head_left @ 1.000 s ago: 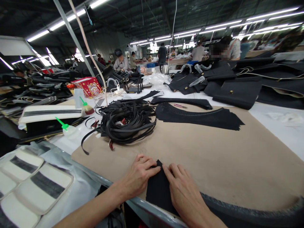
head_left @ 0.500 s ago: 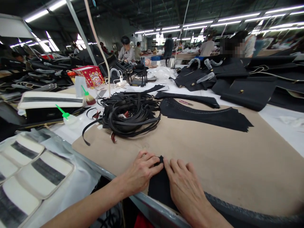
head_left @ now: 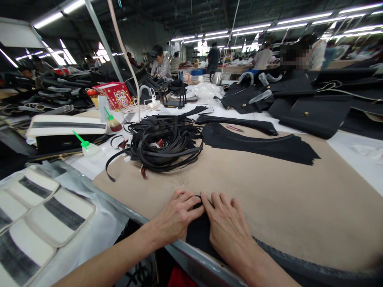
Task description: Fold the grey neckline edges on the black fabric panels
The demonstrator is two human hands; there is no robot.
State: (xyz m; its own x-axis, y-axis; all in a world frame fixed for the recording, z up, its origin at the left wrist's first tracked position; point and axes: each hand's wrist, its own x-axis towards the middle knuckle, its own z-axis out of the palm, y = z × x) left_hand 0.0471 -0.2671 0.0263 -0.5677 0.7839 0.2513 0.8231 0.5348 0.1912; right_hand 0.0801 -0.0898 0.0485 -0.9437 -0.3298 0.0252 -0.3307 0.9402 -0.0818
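Note:
A black fabric piece (head_left: 197, 233) lies at the near edge of the tan work mat (head_left: 269, 191). My left hand (head_left: 176, 217) rests on its left side, fingers curled and pressed down at its top corner. My right hand (head_left: 229, 229) covers the right side of the piece, fingers together and pressing, their tips meeting those of the left hand. Most of the piece is hidden under both hands.
A tangle of black straps (head_left: 163, 145) lies on the mat's far left. Beyond it, stacked black fabric pieces (head_left: 257, 145). Two glue bottles with green nozzles (head_left: 88, 147) stand at left, near a red box (head_left: 115, 95). Cream-and-black pads (head_left: 44, 215) lie at lower left. People work at the back.
My hands have drawn closer together over the fabric's top corner, which now is nearly covered. The view has shifted slightly.

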